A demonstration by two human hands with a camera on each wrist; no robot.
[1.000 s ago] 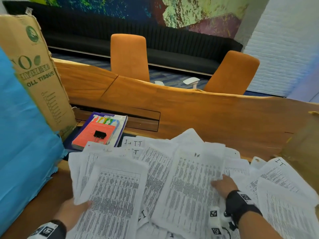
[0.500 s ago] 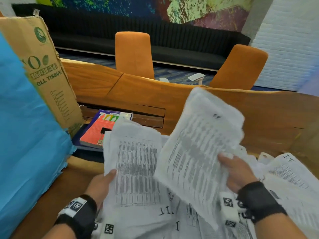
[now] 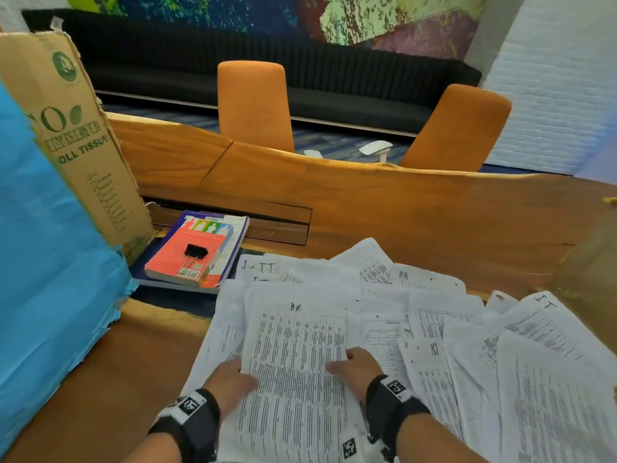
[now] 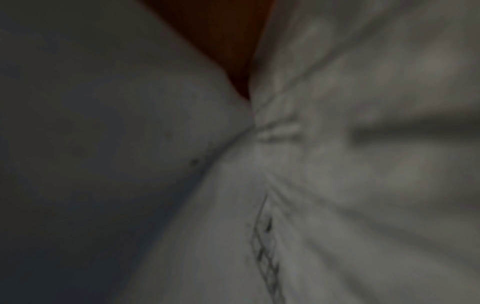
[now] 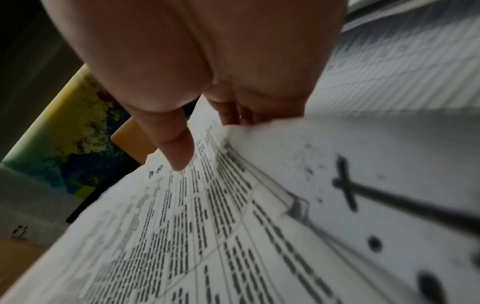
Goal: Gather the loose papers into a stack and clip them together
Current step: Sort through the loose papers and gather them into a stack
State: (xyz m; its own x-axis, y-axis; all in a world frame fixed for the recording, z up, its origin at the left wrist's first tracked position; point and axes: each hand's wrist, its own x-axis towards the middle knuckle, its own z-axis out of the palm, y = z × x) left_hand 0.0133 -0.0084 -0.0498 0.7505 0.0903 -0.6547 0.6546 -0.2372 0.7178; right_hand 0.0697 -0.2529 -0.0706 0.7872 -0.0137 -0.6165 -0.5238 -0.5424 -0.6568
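Lowered again, the raised sheet (image 3: 293, 372) lay pinched between left hand (image 3: 230, 384) and right hand (image 3: 355, 365); papers (image 3: 521, 355) sprawled toward the table's right edge, binder clip (image 3: 195, 252) unused.

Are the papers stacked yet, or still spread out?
Mostly spread. The papers fan across the table; both hands grip one sheet, and the binder clip lies unused on the red book.

Matt printed papers (image 3: 293, 379) lie on a smooth wooden table (image 3: 400, 212).
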